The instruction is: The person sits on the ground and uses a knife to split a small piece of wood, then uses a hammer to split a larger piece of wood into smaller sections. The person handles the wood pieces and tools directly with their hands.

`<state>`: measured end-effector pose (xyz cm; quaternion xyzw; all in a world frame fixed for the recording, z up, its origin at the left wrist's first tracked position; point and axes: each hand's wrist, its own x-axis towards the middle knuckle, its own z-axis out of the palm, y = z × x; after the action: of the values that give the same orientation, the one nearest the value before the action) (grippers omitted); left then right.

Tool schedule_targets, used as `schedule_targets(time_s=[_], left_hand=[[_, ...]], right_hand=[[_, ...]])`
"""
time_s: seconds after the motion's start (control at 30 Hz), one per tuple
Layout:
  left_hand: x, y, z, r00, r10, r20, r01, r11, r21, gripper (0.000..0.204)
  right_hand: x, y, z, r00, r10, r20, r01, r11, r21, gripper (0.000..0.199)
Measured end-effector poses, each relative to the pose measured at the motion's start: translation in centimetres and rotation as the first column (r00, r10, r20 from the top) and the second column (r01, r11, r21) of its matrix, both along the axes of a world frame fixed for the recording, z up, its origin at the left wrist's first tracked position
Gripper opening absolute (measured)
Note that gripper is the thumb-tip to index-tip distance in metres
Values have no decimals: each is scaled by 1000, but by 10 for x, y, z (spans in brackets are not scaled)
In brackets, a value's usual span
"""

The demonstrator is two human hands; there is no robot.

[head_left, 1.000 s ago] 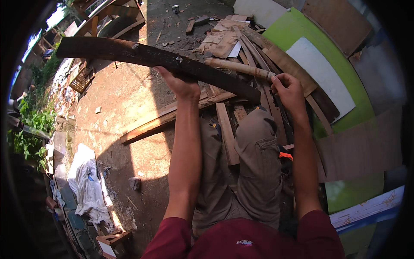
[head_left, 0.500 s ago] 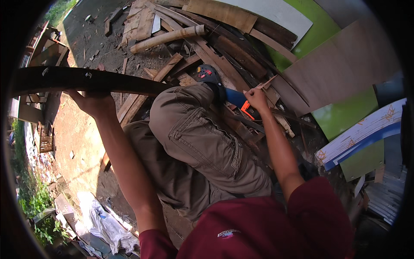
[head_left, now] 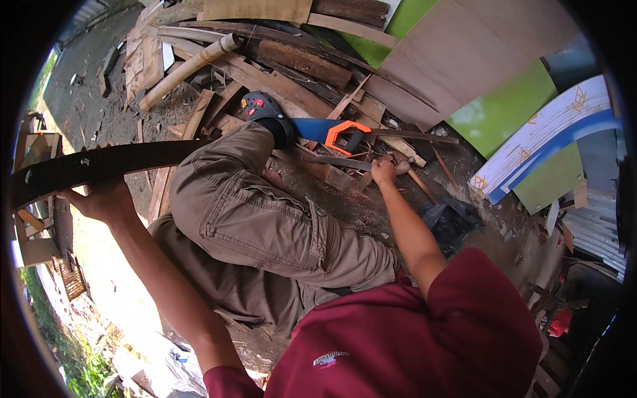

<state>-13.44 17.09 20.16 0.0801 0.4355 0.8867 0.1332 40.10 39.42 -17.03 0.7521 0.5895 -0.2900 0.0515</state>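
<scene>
My left hand [head_left: 103, 200] is closed round a long dark wooden plank [head_left: 126, 162] with small shiny metal bits in its face. The plank's other end reaches my raised knee. Low over the scrap on the right, my right hand [head_left: 383, 171] is closed on the grip of what looks like a machete; its flat dark blade [head_left: 338, 161] points left, and the grip's end shows past my hand. Just beyond it lies a handsaw [head_left: 346, 137] with an orange and black handle, its blue blade partly hidden by my clog [head_left: 267, 114].
Broken boards [head_left: 302, 63] and a round pole [head_left: 189, 71] litter the ground ahead. Green and brown panels [head_left: 464, 53] lie at the right, near a black plastic bag [head_left: 451, 222] and corrugated sheets [head_left: 594, 232]. A slatted crate [head_left: 70, 277] stands at left.
My right hand has gone from beside the saw's handle to the machete's grip nearer me. The view has turned, and the plank in my left hand sits lower in it.
</scene>
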Motion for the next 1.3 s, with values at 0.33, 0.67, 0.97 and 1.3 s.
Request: schedule_targets(time_s=[0.33, 0.67, 0.97, 1.3], left_hand=[[22, 14, 0, 998, 45, -48, -46, 998, -29, 87], [27, 21, -4, 1000, 3, 0, -3, 998, 57, 79], [6, 2, -7, 986, 121, 112, -124, 992, 22, 73], [9, -45, -7, 988, 111, 106, -117, 992, 49, 85]], right_hand=[[48, -56, 6, 992, -109, 58, 102, 989, 104, 35], [125, 25, -10, 878, 190, 439, -95, 969, -229, 66], [177, 40, -3, 958, 210, 194, -214, 977, 3, 51], [105, 81, 166, 500, -276, -821, 169, 961, -220, 18]])
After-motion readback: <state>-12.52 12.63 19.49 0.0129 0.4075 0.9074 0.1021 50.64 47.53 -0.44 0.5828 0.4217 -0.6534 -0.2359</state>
